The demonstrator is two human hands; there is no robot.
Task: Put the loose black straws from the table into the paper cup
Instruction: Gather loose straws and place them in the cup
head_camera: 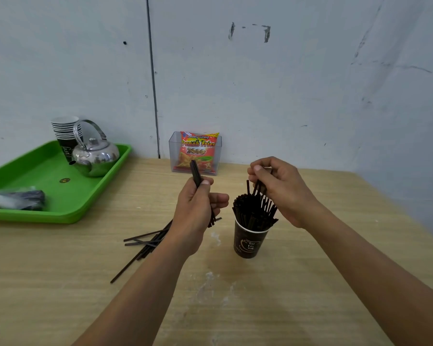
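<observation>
Head view: left hand (198, 208) holds a small bundle of black straws (200, 188) upright in a closed grip, ready to hand over; right hand (280, 191) pinches what seem two straws above the crowded paper cup (250, 239), steering them in. Loose straws (145, 242) lie on the table (235, 295) left of it.

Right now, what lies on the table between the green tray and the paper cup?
In the head view, a loose pile of black straws lies between the green tray and the paper cup, partly hidden under the left hand.
</observation>
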